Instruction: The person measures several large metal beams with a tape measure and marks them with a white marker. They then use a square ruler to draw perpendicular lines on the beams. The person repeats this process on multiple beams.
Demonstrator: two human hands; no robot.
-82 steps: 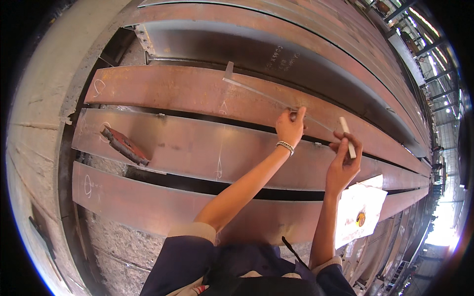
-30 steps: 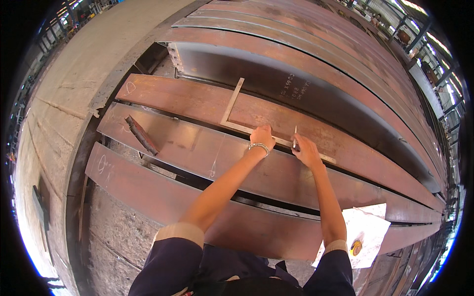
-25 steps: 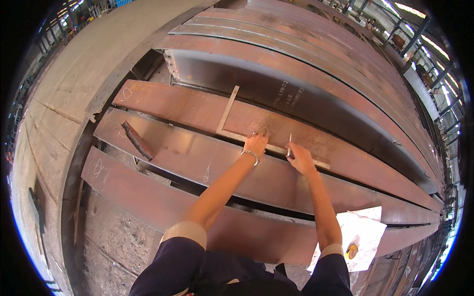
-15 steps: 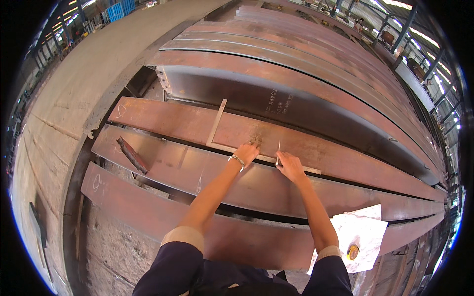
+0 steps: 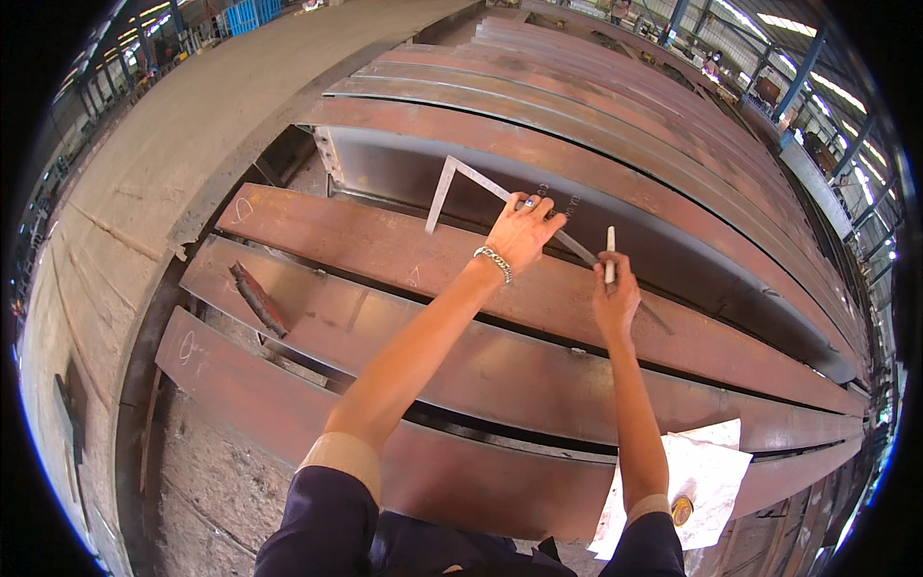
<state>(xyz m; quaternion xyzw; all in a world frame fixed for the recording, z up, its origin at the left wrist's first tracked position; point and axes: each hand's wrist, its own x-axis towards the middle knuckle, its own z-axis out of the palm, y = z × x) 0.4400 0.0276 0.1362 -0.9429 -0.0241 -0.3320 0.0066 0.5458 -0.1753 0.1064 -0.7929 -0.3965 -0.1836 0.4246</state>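
Observation:
My left hand (image 5: 524,236) is closed on the long leg of an L-shaped metal square (image 5: 473,175), held over a long rusty-red steel beam (image 5: 332,229). The square's corner points away from me, and its short leg comes back down over the beam. In my right hand (image 5: 617,300) a whitish marking stick (image 5: 611,248) stands nearly upright between the fingers. The square's long leg passes behind that hand; whether they touch I cannot tell. A faint pale mark (image 5: 414,277) shows on the beam left of my left forearm.
Two more beams (image 5: 288,288) run parallel nearer me, with dark gaps between. A rusty scrap strip (image 5: 256,300) lies across one. White paper sheets (image 5: 716,481) with a yellow tape measure (image 5: 682,510) lie at the lower right. Taller beams (image 5: 433,183) stand beyond; concrete floor (image 5: 115,240) stretches left.
The square has been lifted off the near edge of the beam and carried away from me. Both hands moved farther away and right; the marking stick now points up.

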